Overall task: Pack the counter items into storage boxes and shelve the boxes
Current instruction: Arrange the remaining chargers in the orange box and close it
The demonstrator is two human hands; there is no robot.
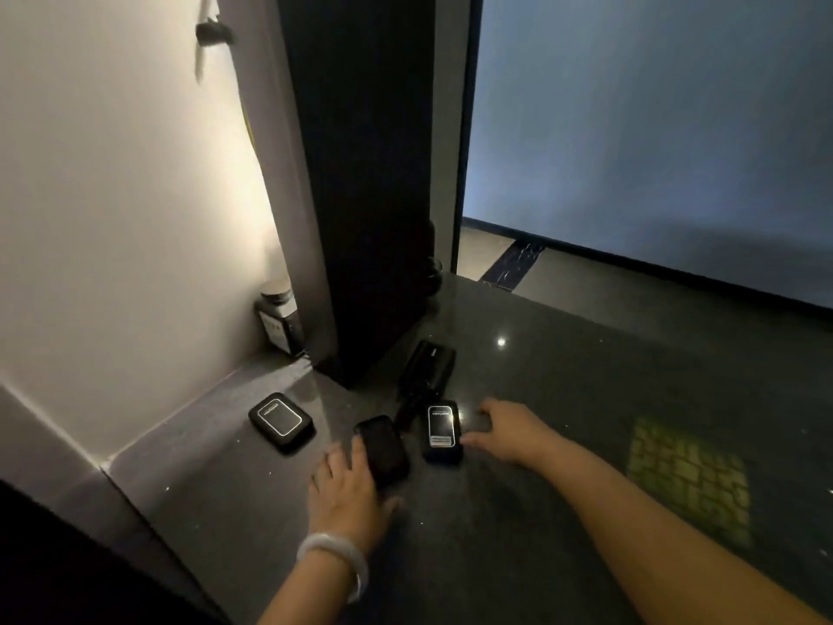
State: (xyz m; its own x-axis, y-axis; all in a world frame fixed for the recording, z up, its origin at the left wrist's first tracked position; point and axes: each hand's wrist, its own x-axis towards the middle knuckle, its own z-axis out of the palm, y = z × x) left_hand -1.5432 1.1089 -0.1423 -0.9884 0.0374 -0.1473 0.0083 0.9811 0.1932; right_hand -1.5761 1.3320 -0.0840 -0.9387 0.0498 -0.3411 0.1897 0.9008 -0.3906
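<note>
On the dark stone counter (pixel 563 399) the left hand (pixel 349 493) lies with straight fingers on a plain black pack (pixel 383 448), while the right hand (pixel 509 428) pinches the labelled black pack (pixel 442 431) just beside it.

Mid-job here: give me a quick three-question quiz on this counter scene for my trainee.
1. True or false: the left hand wears a pale bangle at the wrist.
2. Which hand reaches the labelled black device: A left, B right, C neither?
3. Fill in: the small dark jar stands against the ____, left of the dark pillar.

Key: 1 true. 2 B, the right hand is at its side. 3 wall.
</note>
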